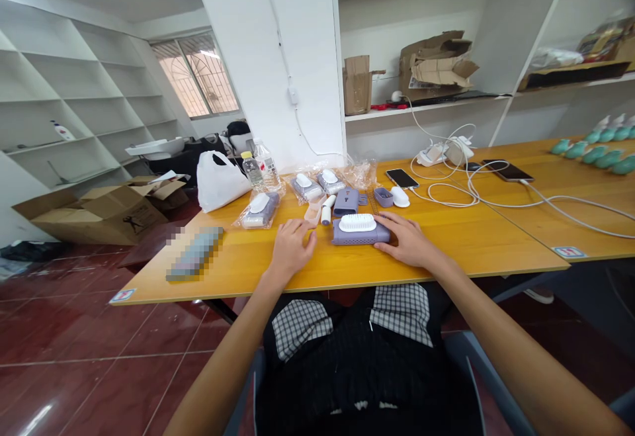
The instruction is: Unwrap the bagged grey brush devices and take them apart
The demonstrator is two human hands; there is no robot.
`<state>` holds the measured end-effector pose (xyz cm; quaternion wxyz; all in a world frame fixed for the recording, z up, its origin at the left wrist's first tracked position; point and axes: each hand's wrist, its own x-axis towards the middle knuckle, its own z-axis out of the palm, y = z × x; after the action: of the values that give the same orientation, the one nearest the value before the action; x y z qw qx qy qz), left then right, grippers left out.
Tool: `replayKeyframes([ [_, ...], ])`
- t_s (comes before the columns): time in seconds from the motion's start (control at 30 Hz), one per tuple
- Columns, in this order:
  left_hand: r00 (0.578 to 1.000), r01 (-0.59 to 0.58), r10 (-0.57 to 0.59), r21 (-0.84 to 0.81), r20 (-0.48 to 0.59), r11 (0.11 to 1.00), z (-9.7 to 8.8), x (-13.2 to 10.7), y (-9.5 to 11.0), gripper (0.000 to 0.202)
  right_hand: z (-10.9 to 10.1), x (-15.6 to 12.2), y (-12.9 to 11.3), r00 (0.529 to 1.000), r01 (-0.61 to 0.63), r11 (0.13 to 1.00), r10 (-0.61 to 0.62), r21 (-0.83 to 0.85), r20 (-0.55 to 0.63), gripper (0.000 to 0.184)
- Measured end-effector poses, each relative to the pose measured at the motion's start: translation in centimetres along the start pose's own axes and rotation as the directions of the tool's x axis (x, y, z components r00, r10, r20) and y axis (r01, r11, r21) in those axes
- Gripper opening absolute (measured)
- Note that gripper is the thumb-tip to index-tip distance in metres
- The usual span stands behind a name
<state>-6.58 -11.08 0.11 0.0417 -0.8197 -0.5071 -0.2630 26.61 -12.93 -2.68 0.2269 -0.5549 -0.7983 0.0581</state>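
My right hand (409, 241) grips the right end of a purple case (361, 237), fingers on top and thumb at the near side. A white bristled brush (358, 222) lies along the top of this case, bristles facing up. My left hand (292, 245) is open on the table, thumb apart, left of the case. Its fingertips are close to a pale pink tray (313, 212); I cannot tell whether they touch. Behind the case are a white-and-purple bottle (327, 210), another purple case (346, 202), a small purple cup (383, 197) and a white oval brush (400, 197).
Several bagged purple-and-white sets (258, 211) lie at the back left, near a white plastic bag (221, 181) and bottles (265, 165). A pixelated object (195, 254) is at the left. Phones (401, 178), white cables (469, 181) and green bottles (592, 153) are on the right.
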Motion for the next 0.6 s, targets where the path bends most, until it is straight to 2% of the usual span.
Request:
replayKeyframes([
  [0.1, 0.985, -0.170, 0.172, -0.156, 0.000, 0.973, 0.3, -0.3, 1.6, 0.035, 0.0, 0.0, -0.4, 1.000, 0.024, 0.999, -0.025, 0.031, 0.013, 0.071],
  [0.17, 0.969, -0.219, 0.239, -0.232, 0.058, 0.948, 0.5, -0.5, 2.2, 0.053, 0.1, 0.0, -0.9, 0.998, 0.052, 0.996, -0.054, 0.066, 0.024, 0.072],
  [0.27, 0.958, -0.177, 0.235, -0.306, 0.162, 0.935, 0.7, -0.6, 2.1, 0.082, 0.3, 0.0, -1.7, 0.994, 0.098, 0.987, -0.103, 0.125, 0.040, 0.072],
  [0.33, 0.955, -0.119, 0.200, -0.335, 0.218, 0.935, 0.7, -0.6, 1.8, 0.091, 0.4, 0.0, -1.9, 0.993, 0.111, 0.980, -0.118, 0.164, 0.033, 0.071],
  [0.5, 0.949, -0.083, 0.182, -0.353, 0.258, 0.932, 0.7, -0.5, 1.3, 0.096, 0.3, 0.1, -1.3, 0.994, 0.108, 0.949, -0.108, 0.297, -0.018, 0.073],
  [0.6, 0.944, -0.090, 0.198, -0.372, 0.264, 0.924, 0.5, -0.3, 1.5, 0.090, 0.3, 0.2, -0.8, 0.993, 0.121, 0.930, -0.119, 0.346, -0.027, 0.075],
])
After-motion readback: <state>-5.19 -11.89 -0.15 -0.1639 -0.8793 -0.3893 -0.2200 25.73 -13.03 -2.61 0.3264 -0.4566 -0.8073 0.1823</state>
